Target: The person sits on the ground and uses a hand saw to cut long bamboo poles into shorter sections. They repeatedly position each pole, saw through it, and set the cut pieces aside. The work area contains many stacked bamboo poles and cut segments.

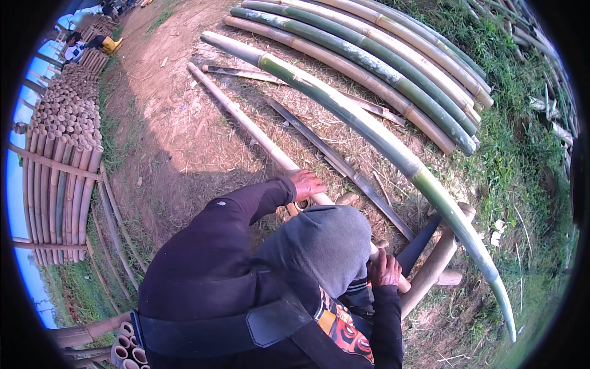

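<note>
A pale, slender bamboo pole (236,112) slants from the upper left down to the lower right in front of me. My left hand (307,184) is closed over the pole at mid-length, its sleeved arm stretched forward. Nearer the lower right end, my right hand (386,269) has its fingers curled round the same pole. Rounded grey cloth (326,243) covers the pole between both hands and hides that stretch. Under my left hand shows the round open end of a short bamboo piece (301,204). Beyond my right hand, a dark tapered shape (421,245) cannot be made out.
A long green bamboo pole (369,136) arches past my right side. Several thick poles (369,61) lie side by side beyond it. Split strips (344,169) and a propped log (433,261) are close by. Stacked bamboo (64,160) stands left; a person in yellow boots (112,45) is far off.
</note>
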A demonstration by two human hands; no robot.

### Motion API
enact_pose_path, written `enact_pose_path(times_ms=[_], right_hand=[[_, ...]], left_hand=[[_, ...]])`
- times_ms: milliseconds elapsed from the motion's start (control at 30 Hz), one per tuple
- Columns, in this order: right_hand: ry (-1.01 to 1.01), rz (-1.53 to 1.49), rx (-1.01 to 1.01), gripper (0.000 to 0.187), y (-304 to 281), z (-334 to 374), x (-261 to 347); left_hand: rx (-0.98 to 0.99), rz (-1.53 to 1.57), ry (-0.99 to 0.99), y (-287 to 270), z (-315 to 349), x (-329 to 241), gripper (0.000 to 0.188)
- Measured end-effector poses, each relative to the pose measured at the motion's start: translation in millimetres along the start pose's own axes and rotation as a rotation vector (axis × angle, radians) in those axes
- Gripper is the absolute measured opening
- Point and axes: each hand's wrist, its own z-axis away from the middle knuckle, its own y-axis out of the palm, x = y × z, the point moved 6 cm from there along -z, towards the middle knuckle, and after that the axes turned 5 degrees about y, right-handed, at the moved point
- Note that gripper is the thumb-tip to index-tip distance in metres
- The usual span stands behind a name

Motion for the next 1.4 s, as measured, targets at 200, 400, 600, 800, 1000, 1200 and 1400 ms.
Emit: enact_pose_path(times_ms=[200, 400, 600, 800, 1000, 1200, 1400], right_hand=[[-0.039, 0.079, -0.220, 0.066, -79, -34, -17], [0.026, 0.156, -0.314, 0.067, -145, -93, -62], [0.142, 0.138, -0.276, 0.069, -160, -115, -119], [0.186, 0.169, -0.235, 0.068, -160, -117, -165], [0.166, 0.155, -0.264, 0.068, -150, -130, -172], [0.172, 0.195, -0.325, 0.066, -154, -138, -173], [0.143, 0.214, -0.375, 0.067, -156, -145, -178]], left_hand=[[-0.383, -0.007, 0.089, -101, -18, 2, 0.055], [-0.543, -0.158, 0.089, -185, -82, 18, 0.052], [-0.544, -0.108, 0.090, -204, -142, 11, 0.048], [-0.482, -0.148, 0.155, -194, -189, -6, 0.050], [-0.404, -0.104, 0.103, -201, -206, 8, 0.050], [-0.391, -0.125, 0.141, -213, -210, 10, 0.050], [-0.308, -0.060, 0.105, -201, -230, 17, 0.060]])
